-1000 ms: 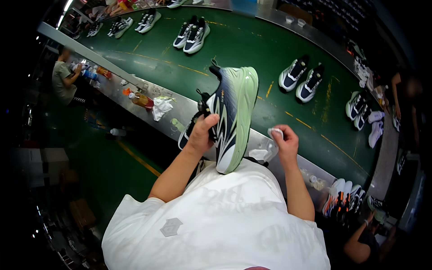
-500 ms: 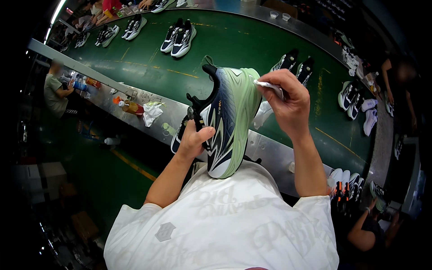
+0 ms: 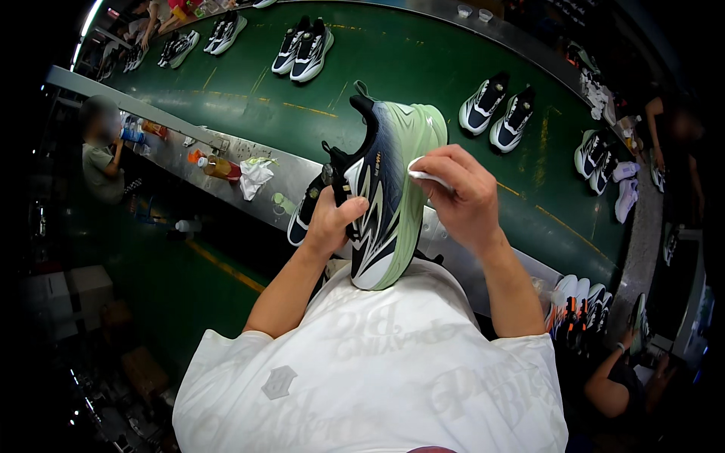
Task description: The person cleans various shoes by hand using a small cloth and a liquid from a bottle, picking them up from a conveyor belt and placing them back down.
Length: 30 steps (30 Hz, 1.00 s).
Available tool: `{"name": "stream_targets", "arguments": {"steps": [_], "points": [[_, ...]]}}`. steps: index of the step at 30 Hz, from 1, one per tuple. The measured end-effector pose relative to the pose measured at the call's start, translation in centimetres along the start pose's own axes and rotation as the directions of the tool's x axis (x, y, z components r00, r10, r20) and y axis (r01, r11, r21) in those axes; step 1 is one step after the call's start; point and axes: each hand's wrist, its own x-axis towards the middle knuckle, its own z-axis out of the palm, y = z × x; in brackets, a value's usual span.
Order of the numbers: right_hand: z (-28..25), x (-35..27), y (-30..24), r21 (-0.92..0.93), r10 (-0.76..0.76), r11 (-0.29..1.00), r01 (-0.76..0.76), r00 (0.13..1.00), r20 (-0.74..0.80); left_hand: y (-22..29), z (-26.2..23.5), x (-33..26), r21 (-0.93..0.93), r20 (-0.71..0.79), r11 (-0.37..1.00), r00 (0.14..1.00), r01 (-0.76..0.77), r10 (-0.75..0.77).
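Note:
A navy, white and pale green running shoe (image 3: 389,177) is tilted up on its side in front of my chest, its toe down against my white shirt and its heel up. My left hand (image 3: 334,219) grips it by the laced upper, thumb on the near side. My right hand (image 3: 461,192) pinches a folded white cloth (image 3: 429,178) against or very close to the green midsole. Past my left hand, a second shoe of like make (image 3: 300,219) lies on the metal ledge, partly hidden.
A green conveyor belt (image 3: 226,113) carries pairs of similar shoes (image 3: 495,113). On the metal ledge stand a bottle of amber liquid (image 3: 219,167) and a crumpled white cloth (image 3: 257,177). More shoes (image 3: 578,302) are at the right. Other people (image 3: 102,151) work around the line.
My right hand and the cloth have moved down and left along the midsole from near the heel. The held shoe has shifted slightly; the pairs on the belt have moved too.

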Motion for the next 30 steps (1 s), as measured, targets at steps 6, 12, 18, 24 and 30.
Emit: {"name": "stream_targets", "arguments": {"steps": [6,12,18,24,30], "points": [[-0.3,-2.1,-0.3,0.116,0.069,0.989,-0.092,0.980,0.188,-0.8,-0.5,0.1,-0.144,-0.002,0.989,0.999,0.040,-0.041],[0.7,-1.1,0.5,0.102,0.145,0.984,-0.149,0.988,0.045,-0.3,0.3,0.7,-0.128,-0.005,0.991,0.999,0.034,-0.035],[1.4,-4.2,-0.6,0.192,0.212,0.949,-0.249,0.958,0.194,-1.6,-0.6,0.3,-0.191,-0.030,0.978,0.995,0.090,-0.097],[1.9,-6.4,-1.5,0.109,0.104,0.985,-0.136,0.962,0.254,-2.8,-1.3,0.6,-0.272,-0.061,0.956,0.990,0.109,-0.130],[2.8,-8.0,-2.3,0.078,0.001,0.997,-0.030,0.935,0.356,-3.9,-2.6,1.4,-0.354,-0.140,0.927,0.973,0.123,-0.183]]}}
